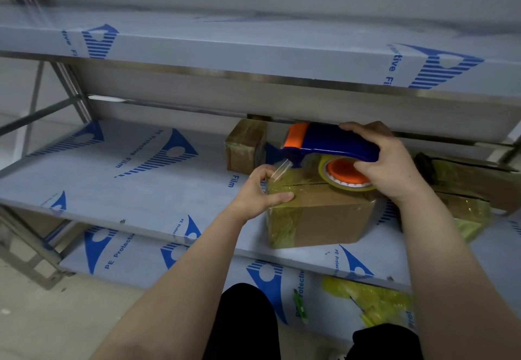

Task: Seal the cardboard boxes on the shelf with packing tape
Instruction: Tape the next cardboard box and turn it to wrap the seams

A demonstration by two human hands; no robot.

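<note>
Right now your right hand (392,167) is wrapped around the blue handle of the tape dispenser (332,145), fingers curled over its top and thumb underneath, so the grip is closed on the tool. Just below those fingers sits the roll of yellowish packing tape (327,175) on its orange hub, resting on the top of the cardboard box (324,215). Beyond your fingertips, the dispenser's orange front end points away to the left, and a clear strip of tape (280,169) runs down from it toward your left hand (259,193). That hand is pinched shut on the strip's free end, with the thumb laid flat along the box's top edge at its left corner, pressing the tape there. The box lies directly beneath both hands on the middle shelf (112,184), whose surface is covered in blue-printed protective film; its left face already carries yellowish tape. A smaller taped box (245,148) stands just past your left fingers, and another box with open flaps (468,184) lies beside your right wrist.
</note>
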